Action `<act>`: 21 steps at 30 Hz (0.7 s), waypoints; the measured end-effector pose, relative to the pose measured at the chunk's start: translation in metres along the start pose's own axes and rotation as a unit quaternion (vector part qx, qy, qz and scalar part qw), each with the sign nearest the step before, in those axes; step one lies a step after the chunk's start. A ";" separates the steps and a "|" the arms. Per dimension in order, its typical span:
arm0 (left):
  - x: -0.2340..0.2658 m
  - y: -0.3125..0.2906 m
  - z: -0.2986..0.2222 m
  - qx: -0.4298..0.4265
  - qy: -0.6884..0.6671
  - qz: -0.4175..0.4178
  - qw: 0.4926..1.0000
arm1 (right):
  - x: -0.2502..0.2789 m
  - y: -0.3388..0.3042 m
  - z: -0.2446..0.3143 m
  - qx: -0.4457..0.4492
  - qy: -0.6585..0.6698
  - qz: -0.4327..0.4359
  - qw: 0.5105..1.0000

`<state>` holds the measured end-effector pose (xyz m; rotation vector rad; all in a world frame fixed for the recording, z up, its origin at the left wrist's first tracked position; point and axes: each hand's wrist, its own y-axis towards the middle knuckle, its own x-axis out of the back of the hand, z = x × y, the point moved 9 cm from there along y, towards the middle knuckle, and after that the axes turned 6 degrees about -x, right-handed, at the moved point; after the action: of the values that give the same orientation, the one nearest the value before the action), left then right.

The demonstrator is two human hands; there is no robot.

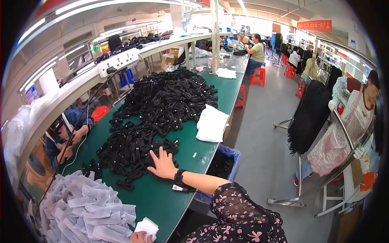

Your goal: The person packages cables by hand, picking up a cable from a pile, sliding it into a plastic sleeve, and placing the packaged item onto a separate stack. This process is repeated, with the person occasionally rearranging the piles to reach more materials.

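My right hand (163,164) reaches over the green table with its fingers spread, at the near edge of a big heap of coiled black cords (162,101). Its fingertips are close to the nearest bundles, and nothing shows in its grasp. At the lower edge, my left hand (140,238) is closed on a small stack of white sheets or bags (146,227); only part of that hand is visible. Left of it lies a pile of frosted, whitish plastic bags (87,206). A small white and black item (179,188) rests by my right wrist.
A white packet (212,123) lies at the table's right edge, above a blue-lined bin (230,162). A shelf with a socket strip (118,62) runs along the left. Across the table sits a person in blue (77,125). At right, an aproned person (340,129) handles a metal rack.
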<state>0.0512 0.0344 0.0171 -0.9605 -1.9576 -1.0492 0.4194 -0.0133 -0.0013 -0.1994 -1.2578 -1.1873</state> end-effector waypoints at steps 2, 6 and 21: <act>-0.007 0.001 0.004 -0.006 -0.004 0.007 1.000 | 0.007 -0.006 0.004 0.058 0.070 -0.018 0.996; 0.002 -0.004 0.003 -0.010 -0.001 -0.041 0.999 | 0.043 -0.033 0.001 0.085 0.028 0.116 0.989; -0.008 -0.007 0.007 0.020 -0.021 -0.103 0.994 | 0.050 -0.091 0.053 0.339 -0.003 0.038 0.940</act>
<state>0.0475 0.0357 0.0044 -0.7773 -2.1390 -1.1067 0.3090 -0.0455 0.0167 0.2573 -1.5756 -0.6303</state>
